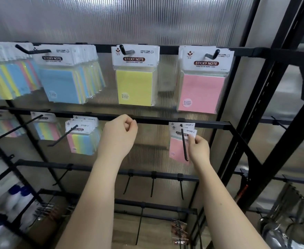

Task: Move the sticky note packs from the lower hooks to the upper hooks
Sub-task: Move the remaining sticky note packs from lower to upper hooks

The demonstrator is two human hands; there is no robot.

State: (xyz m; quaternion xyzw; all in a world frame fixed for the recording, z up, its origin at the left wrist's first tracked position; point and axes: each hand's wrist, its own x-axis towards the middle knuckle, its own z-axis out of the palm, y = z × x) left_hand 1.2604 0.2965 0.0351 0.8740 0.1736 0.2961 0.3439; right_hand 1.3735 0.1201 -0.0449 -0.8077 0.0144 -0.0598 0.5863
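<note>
A pink sticky note pack (176, 148) hangs on a lower hook (184, 144) at the right. My right hand (198, 148) pinches the pack's white header card at its right edge. My left hand (119, 133) is curled into a loose fist in front of the lower rail (153, 120), holding nothing I can see. On the upper hooks hang a yellow pack (135, 87), a stack of pink packs (200, 92) and blue and mixed stacks (61, 85). More striped packs (83, 141) hang on lower hooks to the left.
Bare black hooks (152, 186) stick out from the rails below. A black rack upright (266, 97) runs diagonally at the right. White bottles (16, 196) sit at lower left and metal utensils (287, 212) hang at lower right.
</note>
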